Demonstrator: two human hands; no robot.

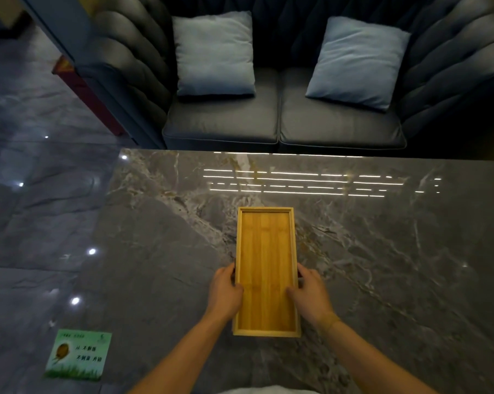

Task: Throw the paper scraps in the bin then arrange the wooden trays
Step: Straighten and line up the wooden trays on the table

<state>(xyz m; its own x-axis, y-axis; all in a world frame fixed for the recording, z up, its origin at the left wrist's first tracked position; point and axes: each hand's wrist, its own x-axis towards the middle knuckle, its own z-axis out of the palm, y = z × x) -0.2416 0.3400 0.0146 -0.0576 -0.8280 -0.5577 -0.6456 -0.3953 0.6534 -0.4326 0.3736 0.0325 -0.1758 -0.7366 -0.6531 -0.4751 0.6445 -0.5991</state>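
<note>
A long wooden tray (266,251) lies lengthwise on the grey marble table (382,251), near its front middle. It holds nothing inside. My left hand (224,291) grips the tray's left rim, thumb over the edge. My right hand (311,291) grips the right rim the same way. Whether another tray lies under this one is hidden. No paper scraps or bin are in view.
A green printed card (79,355) lies at the table's front left corner. Beyond the table's far edge stands a dark sofa (282,123) with two pale blue cushions (214,54). Glossy grey floor (35,194) runs along the left.
</note>
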